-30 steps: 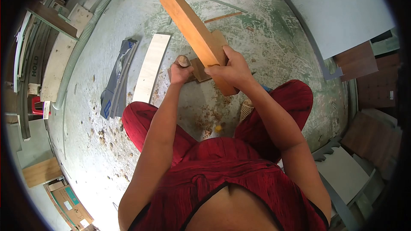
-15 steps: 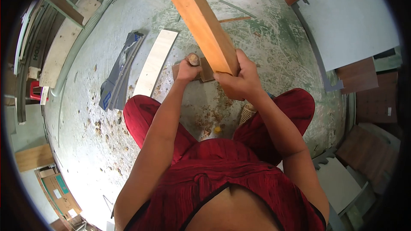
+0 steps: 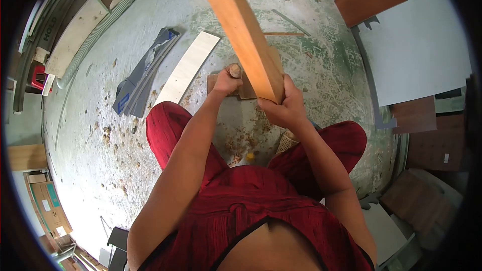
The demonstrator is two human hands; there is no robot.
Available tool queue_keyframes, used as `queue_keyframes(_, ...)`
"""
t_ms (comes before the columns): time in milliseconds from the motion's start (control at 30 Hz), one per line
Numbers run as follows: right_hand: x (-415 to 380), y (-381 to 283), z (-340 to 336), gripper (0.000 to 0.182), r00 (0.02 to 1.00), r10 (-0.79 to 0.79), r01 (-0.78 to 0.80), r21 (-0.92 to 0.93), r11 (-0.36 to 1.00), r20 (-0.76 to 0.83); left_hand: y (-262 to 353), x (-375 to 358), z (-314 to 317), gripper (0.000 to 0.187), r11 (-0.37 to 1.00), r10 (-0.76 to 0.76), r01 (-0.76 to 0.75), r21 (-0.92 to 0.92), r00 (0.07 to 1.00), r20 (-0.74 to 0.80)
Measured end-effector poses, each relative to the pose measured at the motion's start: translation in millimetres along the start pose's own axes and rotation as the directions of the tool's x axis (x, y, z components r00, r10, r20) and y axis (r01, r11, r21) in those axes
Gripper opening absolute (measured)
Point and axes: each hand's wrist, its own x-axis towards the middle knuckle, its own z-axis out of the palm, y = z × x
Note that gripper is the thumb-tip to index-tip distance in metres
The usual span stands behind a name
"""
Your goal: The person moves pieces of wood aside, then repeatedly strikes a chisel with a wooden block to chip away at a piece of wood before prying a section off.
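My right hand is closed around the lower end of a thick orange-brown wooden block, which is raised and slants up to the left. My left hand grips an upright tool with a round wooden handle; the handle's end shows above the fist, while its lower part is hidden. Beneath the left hand, a small brown wooden board lies on the floor between my knees, partly covered by the hand and the block.
A pale wooden plank and a grey-and-blue folded package lie on the floor to the left. A ridged hose runs along stacked boards. Large white panels and a reddish-brown board stand at right. Thin strips are scattered ahead.
The view has shifted slightly. The wooden block sits a little lower in view, its far end now visible. Both hands keep their grips, and the left stays over the small board.
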Motion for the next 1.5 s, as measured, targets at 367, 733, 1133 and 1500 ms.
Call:
queue_keyframes(367,1.0,0.5,1.9,0.05,0.995,0.038,-0.038,-0.004,0.999,0.092,-14.9,2.1,-0.8,0.035,0.998,0.028,-0.024,-0.058,0.997,0.07)
queue_keyframes(733,0.2,-16.9,0.2,0.054,0.972,0.103,-0.022,-0.355,0.934,0.212,-6.4,-6.9,0.3,0.029,0.955,0.287,-0.288,0.066,0.957,0.033)
queue_keyframes(1133,0.9,-12.7,2.9,0.055,0.947,0.133,0.032,-0.498,0.866,0.292,-100.4,38.2,-9.2,0.026,0.986,0.164,-0.167,0.02,0.979,0.118)
queue_keyframes(1500,10.6,13.0,4.9,0.061,0.925,0.305,-0.166,-0.479,0.862,0.227,-8.6,0.0,0.1,0.028,0.966,0.197,-0.205,0.159,0.978,0.066)
